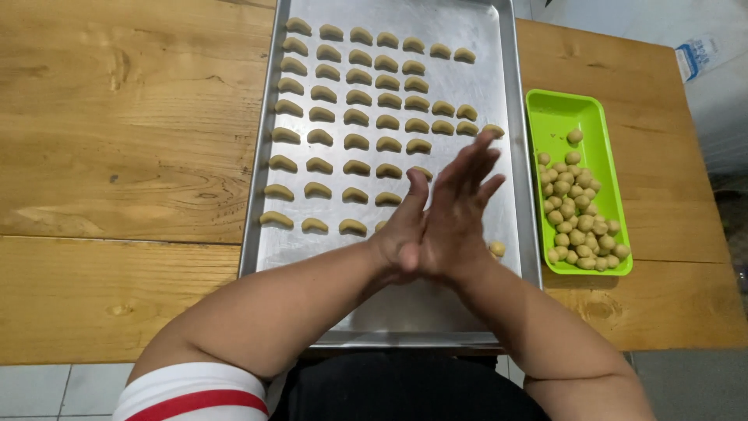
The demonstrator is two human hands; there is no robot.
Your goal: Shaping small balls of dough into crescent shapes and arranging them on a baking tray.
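Fingers: right hand (460, 210) stretched flat, pressed palm to palm on left hand (405, 226); anything between them is hidden.
Below: metal tray (436, 304) with rows of curved dough pieces (357, 142).
Beside: dough ball (497, 249).
Right: green tray (557, 113) of dough balls (580, 226).
Under: wooden table (117, 156).

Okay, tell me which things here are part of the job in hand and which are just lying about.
In use: left hand and right hand pressed palm to palm; metal baking tray; crescent dough pieces; green tray of dough balls.
Lying about: blue-and-white packet; wooden table.
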